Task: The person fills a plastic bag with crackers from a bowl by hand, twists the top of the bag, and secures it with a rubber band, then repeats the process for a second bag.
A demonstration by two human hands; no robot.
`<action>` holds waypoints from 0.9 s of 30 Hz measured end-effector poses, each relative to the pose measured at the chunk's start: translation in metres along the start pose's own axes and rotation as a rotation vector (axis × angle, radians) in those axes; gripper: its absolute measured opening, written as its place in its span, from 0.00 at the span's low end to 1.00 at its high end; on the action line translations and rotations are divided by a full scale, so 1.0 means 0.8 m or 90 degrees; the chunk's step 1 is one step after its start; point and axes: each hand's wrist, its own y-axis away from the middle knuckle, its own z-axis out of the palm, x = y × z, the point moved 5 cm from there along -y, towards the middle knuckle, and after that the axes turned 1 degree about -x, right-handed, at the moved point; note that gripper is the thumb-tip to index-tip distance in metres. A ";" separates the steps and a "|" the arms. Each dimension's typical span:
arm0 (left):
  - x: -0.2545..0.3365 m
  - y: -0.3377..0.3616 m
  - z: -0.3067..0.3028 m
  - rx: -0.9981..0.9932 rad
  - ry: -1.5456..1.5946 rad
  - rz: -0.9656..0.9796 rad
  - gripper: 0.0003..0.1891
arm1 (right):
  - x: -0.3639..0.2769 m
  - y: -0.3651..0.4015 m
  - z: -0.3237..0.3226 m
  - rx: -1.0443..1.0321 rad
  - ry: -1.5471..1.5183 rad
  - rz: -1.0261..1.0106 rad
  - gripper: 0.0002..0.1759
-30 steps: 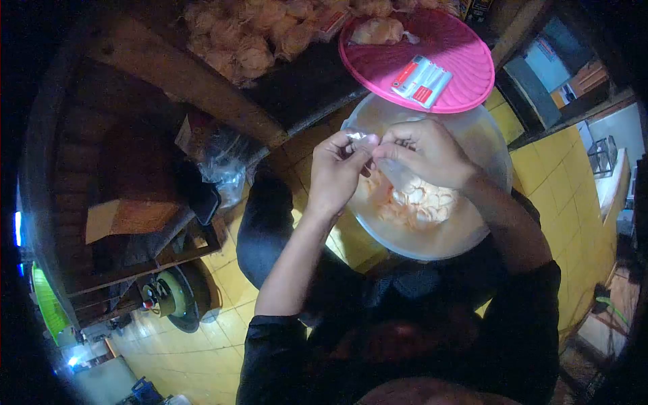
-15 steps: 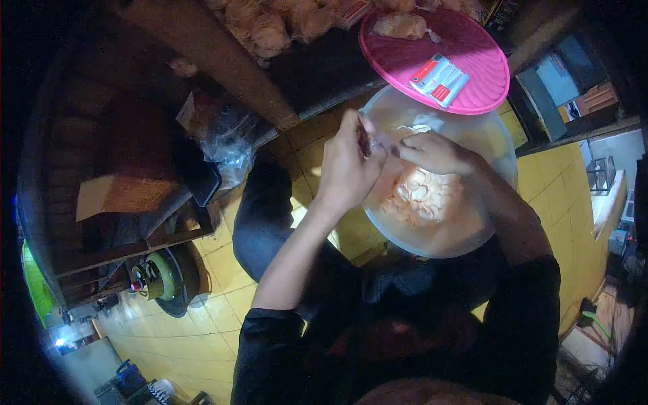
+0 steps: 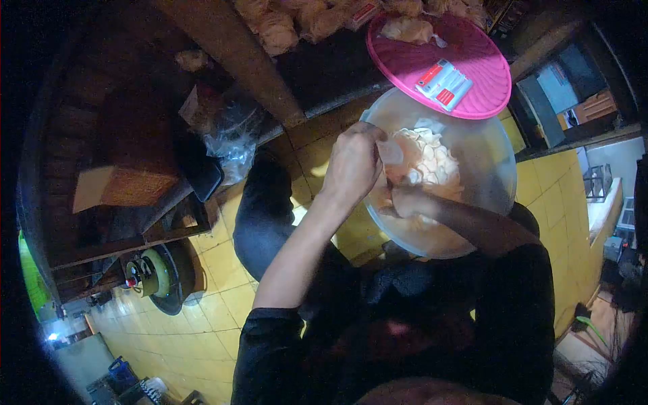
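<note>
My left hand (image 3: 354,165) is closed at the left rim of a large translucent tub (image 3: 489,196), gripping what looks like a small clear plastic bag (image 3: 390,152). The bag sticks out to the right of my fist, over the tub. My right hand (image 3: 410,201) is just below it, inside the tub's outline, with its fingers curled and partly hidden. What they hold, if anything, does not show. Pale, thin, round chips (image 3: 435,158) lie heaped in the tub beyond my hands.
A pink round lid (image 3: 482,71) overlaps the tub's far rim, carrying a packet of plastic bags (image 3: 444,85) and a filled bag (image 3: 407,30). More filled bags (image 3: 273,30) line the shelf. Crumpled clear plastic (image 3: 233,145) and a cardboard box (image 3: 125,185) are at left.
My right hand has moved down and slightly left, uncovering more chips. My left hand has shifted a little right and lower, turning into a fist, and the clear bag shows more plainly.
</note>
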 end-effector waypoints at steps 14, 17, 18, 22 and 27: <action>0.016 -0.009 -0.002 -0.020 0.059 -0.110 0.12 | -0.002 0.064 -0.057 0.094 -0.069 -0.057 0.23; 0.012 -0.008 -0.001 -0.027 0.085 -0.167 0.11 | 0.003 0.062 -0.065 0.112 -0.155 0.017 0.16; 0.012 -0.008 -0.001 -0.030 0.094 -0.173 0.10 | 0.003 0.065 -0.071 0.115 -0.156 0.018 0.16; 0.015 -0.009 0.000 0.011 0.084 -0.129 0.07 | 0.000 0.097 -0.108 0.141 -0.148 -0.137 0.12; 0.001 -0.006 0.012 -0.006 0.084 -0.129 0.08 | 0.015 0.171 -0.198 0.294 -0.322 -0.300 0.14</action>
